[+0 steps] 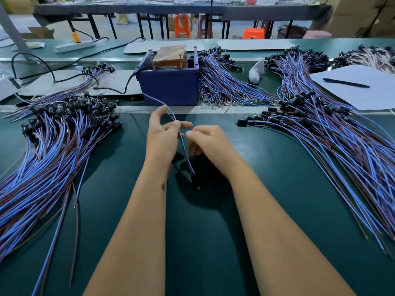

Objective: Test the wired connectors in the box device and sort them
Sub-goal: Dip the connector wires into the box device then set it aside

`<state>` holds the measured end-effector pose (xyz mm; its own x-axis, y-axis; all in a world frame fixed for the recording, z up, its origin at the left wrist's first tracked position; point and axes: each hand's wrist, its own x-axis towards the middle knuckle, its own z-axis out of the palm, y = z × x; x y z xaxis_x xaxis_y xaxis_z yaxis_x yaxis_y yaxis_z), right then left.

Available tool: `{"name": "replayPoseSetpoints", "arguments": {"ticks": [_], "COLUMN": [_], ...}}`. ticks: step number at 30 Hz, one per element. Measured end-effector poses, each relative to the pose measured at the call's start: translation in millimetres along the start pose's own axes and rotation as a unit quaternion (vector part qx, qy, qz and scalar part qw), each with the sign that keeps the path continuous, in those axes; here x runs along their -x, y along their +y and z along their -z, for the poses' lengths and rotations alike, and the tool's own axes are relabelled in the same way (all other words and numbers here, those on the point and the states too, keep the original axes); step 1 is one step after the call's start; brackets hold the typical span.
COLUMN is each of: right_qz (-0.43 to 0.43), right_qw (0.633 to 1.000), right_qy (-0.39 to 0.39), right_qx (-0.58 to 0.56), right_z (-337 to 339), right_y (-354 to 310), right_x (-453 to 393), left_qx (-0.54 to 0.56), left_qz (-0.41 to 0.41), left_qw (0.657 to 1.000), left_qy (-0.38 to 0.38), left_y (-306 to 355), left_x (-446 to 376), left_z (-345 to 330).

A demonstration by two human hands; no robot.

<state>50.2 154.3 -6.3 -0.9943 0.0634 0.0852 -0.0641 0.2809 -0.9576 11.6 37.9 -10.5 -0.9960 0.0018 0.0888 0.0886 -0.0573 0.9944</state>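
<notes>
One wired connector (185, 153), a blue and brown wire pair with a black plug at its near end, runs between my hands over the green mat. My left hand (162, 133) pinches its wire between thumb and forefinger. My right hand (208, 142) curls its fingers around the wire just beside it. The wire's far end arcs up toward the blue box device (171, 84), which stands behind my hands with a brown block inside. A big pile of connectors (53, 146) lies at the left, another pile (331, 133) at the right.
More connectors (224, 82) are heaped right of the box. A white sheet (363, 95) with a black pen (346, 83) lies at the far right, a white bottle-like object (256, 71) beside it. Black cables (53, 75) and a power strip (74, 45) sit at the back left.
</notes>
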Motion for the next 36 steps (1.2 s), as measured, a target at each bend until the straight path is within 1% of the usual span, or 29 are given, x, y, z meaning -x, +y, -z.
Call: {"name": "replayPoseSetpoints", "arguments": {"ticks": [2,3,5,7,11,13,15,17,19,23,27,30,36], "right_qz": [-0.003,-0.01,-0.022,-0.028,-0.006,0.005,0.013,0.019,0.02,0.018,0.018,0.034,0.055], "right_qw": [0.995,0.991,0.986,0.982,0.982,0.983,0.983,0.984,0.985,0.985,0.983,0.982,0.982], "right_qy": [0.086,0.114,0.151,0.167,0.15,0.162,0.17,0.166,0.163,0.16,0.16,0.155,0.128], "right_qx": [-0.06,-0.072,-0.073,-0.079,-0.11,-0.082,-0.062,-0.064,-0.056,-0.064,-0.084,-0.103,-0.126], "right_z": [1,1,1,1,2,2,2,2,2,3,4,4,2], "right_y": [-1,-1,0,1,2,3,5,5,6,5,4,3,-2], "right_x": [-2,-2,-2,-2,-1,-2,-3,-4,-4,-3,-2,-1,1], "left_qx": [-0.001,-0.008,-0.017,-0.021,-0.036,-0.054,-0.101,-0.143,-0.154,-0.166,-0.135,-0.102,-0.015], "left_qz": [0.005,0.002,0.0,0.0,-0.016,-0.021,-0.034,-0.046,-0.052,-0.035,-0.023,-0.01,0.024], "left_qw": [1.0,0.999,0.998,0.997,0.992,0.993,0.991,0.985,0.983,0.984,0.988,0.991,0.998], "left_qy": [-0.026,-0.035,-0.054,-0.079,-0.117,-0.1,-0.081,-0.085,-0.088,-0.057,-0.073,-0.088,-0.065], "left_y": [1,1,2,3,4,4,2,1,1,2,3,5,5], "left_x": [3,5,5,6,11,13,14,15,17,16,15,14,11], "left_z": [-3,-4,-5,-5,-7,-9,-10,-10,-11,-14,-10,-7,-5]}}
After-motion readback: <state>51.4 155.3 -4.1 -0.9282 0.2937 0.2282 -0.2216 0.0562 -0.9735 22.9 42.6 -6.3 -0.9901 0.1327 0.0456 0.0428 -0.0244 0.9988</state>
